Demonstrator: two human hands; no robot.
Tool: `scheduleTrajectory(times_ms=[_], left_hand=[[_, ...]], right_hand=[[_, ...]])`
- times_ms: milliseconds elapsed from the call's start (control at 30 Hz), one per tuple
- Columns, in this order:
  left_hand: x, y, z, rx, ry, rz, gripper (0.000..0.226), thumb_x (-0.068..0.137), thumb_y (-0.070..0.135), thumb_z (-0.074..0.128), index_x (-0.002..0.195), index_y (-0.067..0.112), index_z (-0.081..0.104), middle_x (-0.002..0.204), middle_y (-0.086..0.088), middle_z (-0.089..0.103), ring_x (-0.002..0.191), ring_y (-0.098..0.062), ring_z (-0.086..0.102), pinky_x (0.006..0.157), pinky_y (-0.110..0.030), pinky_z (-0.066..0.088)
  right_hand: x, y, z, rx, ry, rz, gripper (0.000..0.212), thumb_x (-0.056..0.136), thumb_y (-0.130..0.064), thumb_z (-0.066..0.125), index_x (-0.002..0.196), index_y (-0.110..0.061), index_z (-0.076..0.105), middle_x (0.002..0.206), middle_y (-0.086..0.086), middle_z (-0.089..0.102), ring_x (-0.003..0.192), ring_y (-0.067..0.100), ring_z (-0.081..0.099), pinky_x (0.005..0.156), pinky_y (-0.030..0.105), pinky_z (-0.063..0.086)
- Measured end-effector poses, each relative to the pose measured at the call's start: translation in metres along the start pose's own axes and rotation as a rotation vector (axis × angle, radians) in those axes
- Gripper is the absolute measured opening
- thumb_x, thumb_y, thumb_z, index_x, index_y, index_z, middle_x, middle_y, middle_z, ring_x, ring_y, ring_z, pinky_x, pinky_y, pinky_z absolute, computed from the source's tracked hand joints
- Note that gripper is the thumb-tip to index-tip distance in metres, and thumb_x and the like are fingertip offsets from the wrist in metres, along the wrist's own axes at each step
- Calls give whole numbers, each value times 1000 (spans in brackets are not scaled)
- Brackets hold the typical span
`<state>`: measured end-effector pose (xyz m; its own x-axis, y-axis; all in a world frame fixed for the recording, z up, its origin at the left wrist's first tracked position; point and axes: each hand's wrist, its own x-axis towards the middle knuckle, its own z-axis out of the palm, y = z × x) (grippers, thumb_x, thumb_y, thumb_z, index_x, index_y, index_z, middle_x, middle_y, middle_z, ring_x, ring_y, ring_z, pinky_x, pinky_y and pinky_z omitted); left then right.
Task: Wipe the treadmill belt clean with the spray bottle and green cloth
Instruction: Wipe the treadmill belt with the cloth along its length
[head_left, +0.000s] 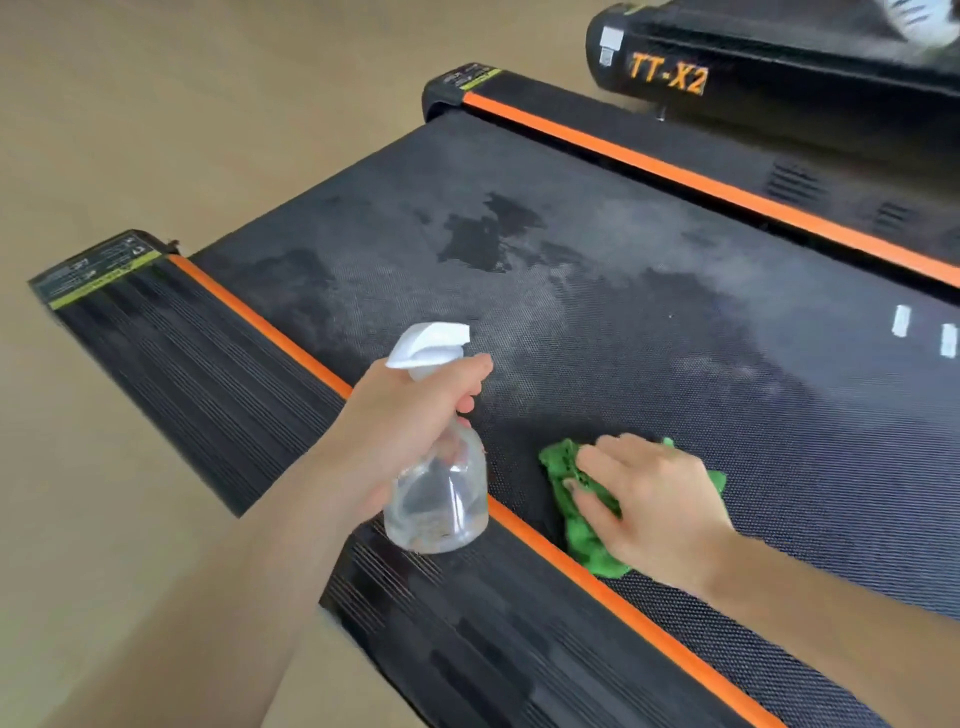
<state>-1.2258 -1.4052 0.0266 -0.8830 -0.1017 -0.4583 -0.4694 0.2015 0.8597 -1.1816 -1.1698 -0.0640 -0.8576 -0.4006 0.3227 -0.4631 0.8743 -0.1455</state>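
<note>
Where hands (649, 499) press, cloth (587, 545) half-hidden.

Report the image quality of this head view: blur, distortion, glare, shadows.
Head view: wide-angle distortion bows the treadmill belt and its orange rails; the top right corner and lower left forearm are smeared; soft even light, no harsh glare; a faint shadow lies beside the green cloth; the spray bottle and both hands are fairly sharp.

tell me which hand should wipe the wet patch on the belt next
Right. The right hand already presses the cloth flat on the belt, on the side nearer the wet patch. The left hand is gripping the bottle over the side rail.
</note>
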Motion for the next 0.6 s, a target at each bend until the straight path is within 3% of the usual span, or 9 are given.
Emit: scheduleTrajectory(times_ms=[200,267,367,500,600], left_hand=[[12,9,13,73,54,-19,41,91,47,76,74,10,71,71,-1,67,56,-17,64,57,-25,51],[14,11,15,70,68,-18,39,91,45,76,75,10,72,76,-1,70,63,-18,66,57,-24,52],[13,14,15,94,65,-26,31,89,43,77,83,13,78,89,-1,75,72,-18,68,69,-29,57],[11,11,8,149,131,-4,37,89,45,75,71,13,70,70,2,68,62,-20,64,68,-30,53],[9,12,1,178,158,-36,38,84,52,75,91,15,77,89,2,77,77,-21,74,83,-35,60]], right_hand=[[-10,4,0,-15,29,-29,21,91,-35,59,77,-22,49,68,-9,44,62,17,49,49,28,38],[-11,4,1,-31,31,-30,20,89,-35,60,78,-22,51,68,-9,44,62,16,49,49,27,35],[-11,4,0,-34,37,-21,18,89,-35,59,78,-22,53,68,-9,45,62,16,49,50,26,34],[-12,5,2,4,37,-5,18,91,-36,55,80,-22,56,69,-10,45,63,16,49,49,28,42],[-12,5,2,-8,49,-13,18,91,-35,56,80,-21,57,69,-9,45,62,16,48,49,28,41]])
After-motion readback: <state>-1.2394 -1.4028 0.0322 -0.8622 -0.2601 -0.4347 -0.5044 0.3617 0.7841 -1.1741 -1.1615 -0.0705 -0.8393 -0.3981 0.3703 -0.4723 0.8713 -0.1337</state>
